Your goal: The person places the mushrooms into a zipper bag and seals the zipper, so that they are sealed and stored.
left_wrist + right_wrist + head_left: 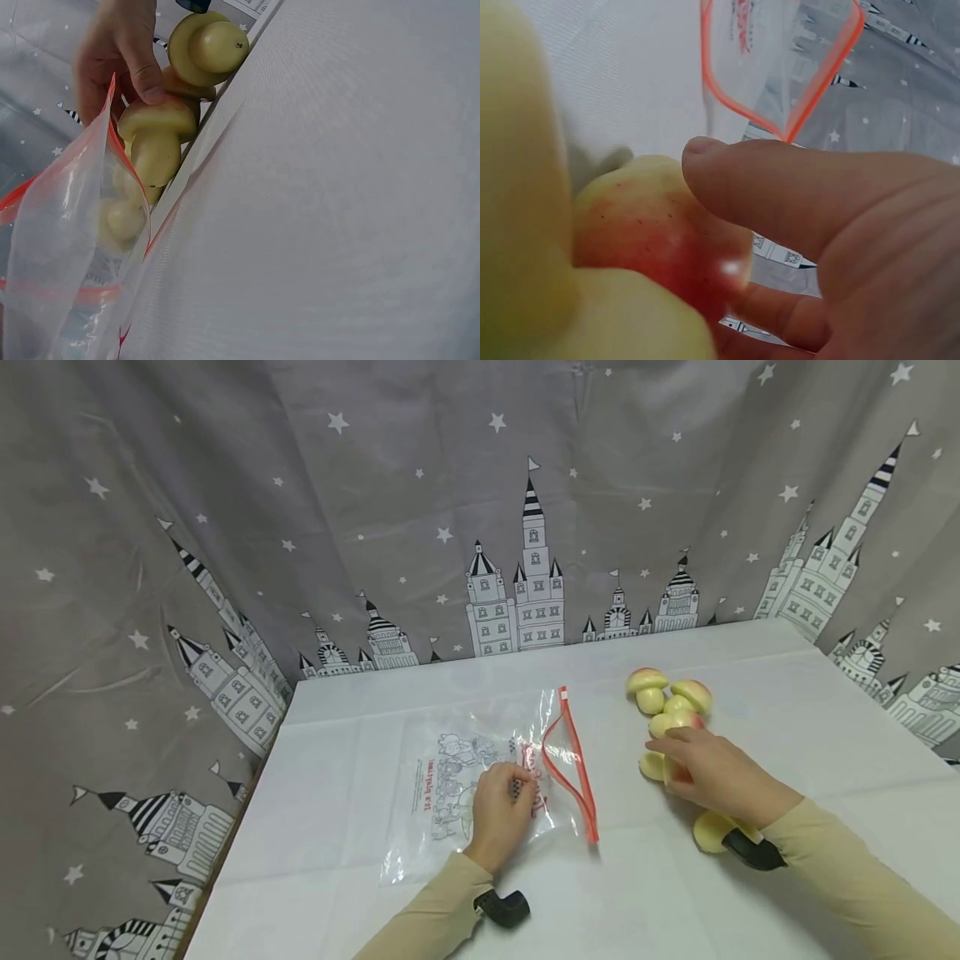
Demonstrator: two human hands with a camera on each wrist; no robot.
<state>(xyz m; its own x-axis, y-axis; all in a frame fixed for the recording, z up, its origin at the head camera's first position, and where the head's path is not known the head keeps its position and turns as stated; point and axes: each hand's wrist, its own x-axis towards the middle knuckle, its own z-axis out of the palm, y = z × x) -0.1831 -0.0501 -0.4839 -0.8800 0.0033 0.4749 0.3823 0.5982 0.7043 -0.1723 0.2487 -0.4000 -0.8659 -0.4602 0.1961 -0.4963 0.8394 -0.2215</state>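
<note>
A clear zip bag [427, 777] with a red slider edge and printed cartoon figures lies flat, its mouth gaping to the right. My left hand [501, 814] pinches the bag's upper layer near that mouth. To the right, my right hand [723, 777] grips a yellow toy mushroom with a reddish cap [660, 232], thumb on the cap and fingers on the far side. Part of this mushroom is hidden by the hand in the head view. Other toy mushrooms [647, 689] are clustered just beyond the fingers, and one mushroom [712, 833] lies beneath the right wrist.
A white cloth [330, 827] covers the table. Behind and to the left hangs a grey curtain [420, 527] printed with castles and stars. Black wrist-camera mounts [504, 908] sit on both sleeves, the right one close to the nearest mushroom.
</note>
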